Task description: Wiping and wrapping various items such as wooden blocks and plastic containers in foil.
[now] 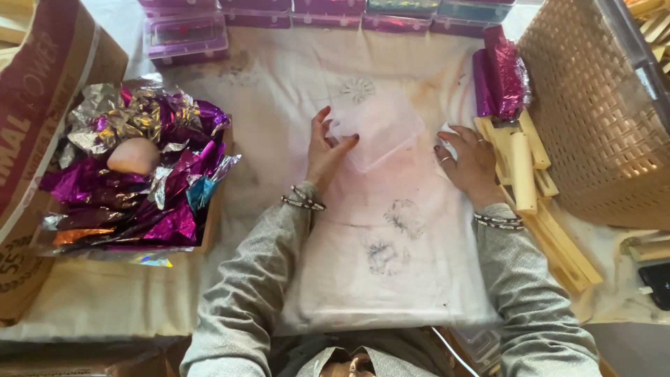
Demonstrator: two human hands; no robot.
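On the white cloth (pixel 391 279) between both arms lay a clear plastic box (pixel 377 129), steadied by the left hand (pixel 324 150) with fingers spread along its edge, while the right hand (pixel 471 164) rested flat and empty beside wooden sticks (pixel 523 174).

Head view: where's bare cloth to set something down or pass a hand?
Free: the white cloth between the forearms, below the clear plastic box; also between the foil pile and left hand. Crowded: right edge, where right hand meets wooden pieces and the wicker basket; top edge, lined with purple boxes.
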